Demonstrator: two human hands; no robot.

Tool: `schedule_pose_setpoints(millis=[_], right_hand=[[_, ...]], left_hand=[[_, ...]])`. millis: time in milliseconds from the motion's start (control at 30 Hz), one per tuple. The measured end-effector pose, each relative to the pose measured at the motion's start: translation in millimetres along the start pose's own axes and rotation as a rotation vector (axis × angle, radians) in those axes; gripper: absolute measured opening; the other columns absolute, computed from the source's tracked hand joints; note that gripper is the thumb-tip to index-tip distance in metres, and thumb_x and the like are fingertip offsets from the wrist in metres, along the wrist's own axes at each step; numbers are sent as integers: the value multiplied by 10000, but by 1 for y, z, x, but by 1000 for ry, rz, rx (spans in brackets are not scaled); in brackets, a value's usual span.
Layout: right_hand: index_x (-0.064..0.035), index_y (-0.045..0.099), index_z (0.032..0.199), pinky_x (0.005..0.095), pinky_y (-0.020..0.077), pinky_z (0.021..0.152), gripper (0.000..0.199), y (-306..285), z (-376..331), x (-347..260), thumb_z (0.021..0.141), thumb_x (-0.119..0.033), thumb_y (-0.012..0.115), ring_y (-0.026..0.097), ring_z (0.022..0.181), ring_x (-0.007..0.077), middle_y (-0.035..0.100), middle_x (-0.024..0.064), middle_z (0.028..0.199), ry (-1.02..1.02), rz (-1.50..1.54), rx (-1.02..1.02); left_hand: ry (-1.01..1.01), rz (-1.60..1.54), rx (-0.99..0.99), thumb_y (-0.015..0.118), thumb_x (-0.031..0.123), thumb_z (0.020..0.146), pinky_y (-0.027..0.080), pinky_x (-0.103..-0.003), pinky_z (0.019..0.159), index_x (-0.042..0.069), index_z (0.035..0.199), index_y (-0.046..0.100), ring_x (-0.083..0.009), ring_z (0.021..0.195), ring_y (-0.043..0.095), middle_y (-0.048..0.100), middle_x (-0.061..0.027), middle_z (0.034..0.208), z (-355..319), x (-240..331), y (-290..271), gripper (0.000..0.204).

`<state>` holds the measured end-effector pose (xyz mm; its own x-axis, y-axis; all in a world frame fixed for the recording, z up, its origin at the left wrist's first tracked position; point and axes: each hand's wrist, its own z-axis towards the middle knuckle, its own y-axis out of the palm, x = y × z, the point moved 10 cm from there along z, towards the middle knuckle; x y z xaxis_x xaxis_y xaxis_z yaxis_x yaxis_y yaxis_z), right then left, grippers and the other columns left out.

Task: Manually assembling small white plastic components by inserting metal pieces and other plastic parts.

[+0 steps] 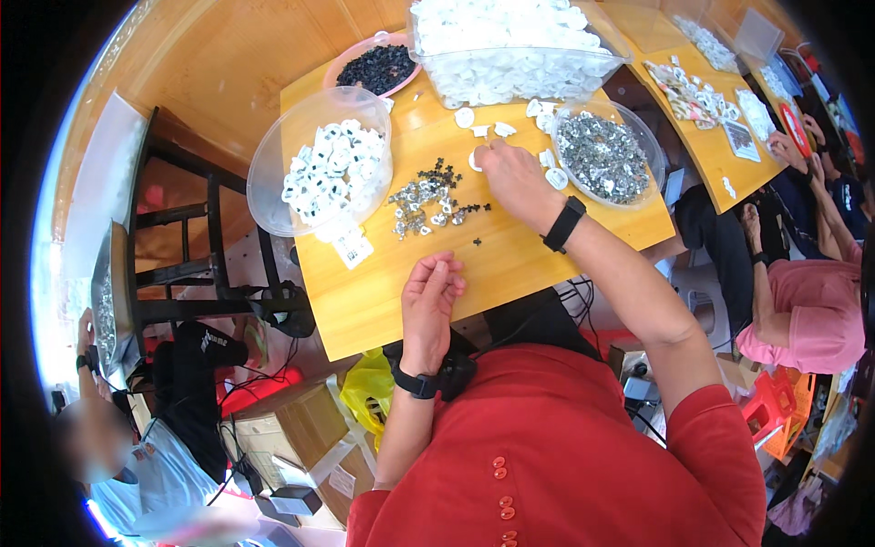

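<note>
My right hand (512,179) reaches across the wooden table (510,260), fingertips down on a small white plastic piece (475,160) beside a few others (488,130). My left hand (430,296) rests nearer the front edge, fingers pinched together; whether it holds a small part I cannot tell. Between the hands lies a loose pile of small metal clips and black bits (427,199). Both wrists wear black bands.
A clear bowl of assembled white parts (330,164) stands left, a clear bowl of metal clips (603,155) right, a big clear tub of white pieces (510,46) behind, a pink bowl of black bits (375,66) far left. Another person in pink sits at right, another at lower left.
</note>
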<state>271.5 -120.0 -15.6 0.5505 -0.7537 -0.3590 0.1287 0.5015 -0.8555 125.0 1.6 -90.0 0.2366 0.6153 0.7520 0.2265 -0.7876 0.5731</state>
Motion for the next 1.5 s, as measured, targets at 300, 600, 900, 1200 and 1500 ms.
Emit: schedule_pose_setpoints(millis=[300, 600, 900, 1200, 1500], right_hand=[[18, 693, 829, 302, 506, 629, 107, -5, -21, 33, 779, -58, 636, 645, 664, 187, 662, 142, 693, 488, 697, -71], [18, 673, 962, 205, 480, 619, 161, 3, -72, -9, 822, -57, 645, 589, 646, 80, 654, 44, 792, 675, 1330, -311], [19, 661, 979, 209, 487, 644, 165, 16, -86, -38, 844, -68, 621, 587, 672, 81, 651, 44, 812, 617, 1448, -420], [53, 618, 1069, 239, 493, 751, 261, 37, -92, -25, 859, -101, 612, 617, 826, 105, 669, 92, 925, 516, 1130, -436], [39, 614, 1084, 242, 491, 777, 251, 22, -86, -33, 885, -113, 593, 615, 855, 109, 662, 80, 933, 523, 1254, -333]], left_hand=[[-23, 4, 12, 495, 160, 958, 450, -223, 724, 31, 1134, 543, -102, 780, 546, 605, -55, 992, -2, 0, 0, 223], [-22, -14, -56, 467, 200, 974, 452, -243, 800, 43, 1318, 421, -110, 890, 559, 585, -63, 1118, 3, 9, 35, 380], [7, -124, -77, 500, 148, 958, 474, -237, 807, 26, 1291, 481, -103, 891, 573, 600, -41, 1089, 5, 4, 22, 355], [103, -173, -4, 555, 79, 917, 473, -233, 817, 32, 1316, 435, -108, 890, 563, 588, -50, 1076, -1, 23, 6, 419], [485, 482, 138, 631, -48, 808, 450, -233, 803, 34, 1339, 353, -105, 884, 538, 549, -85, 1135, -22, 64, 18, 605]])
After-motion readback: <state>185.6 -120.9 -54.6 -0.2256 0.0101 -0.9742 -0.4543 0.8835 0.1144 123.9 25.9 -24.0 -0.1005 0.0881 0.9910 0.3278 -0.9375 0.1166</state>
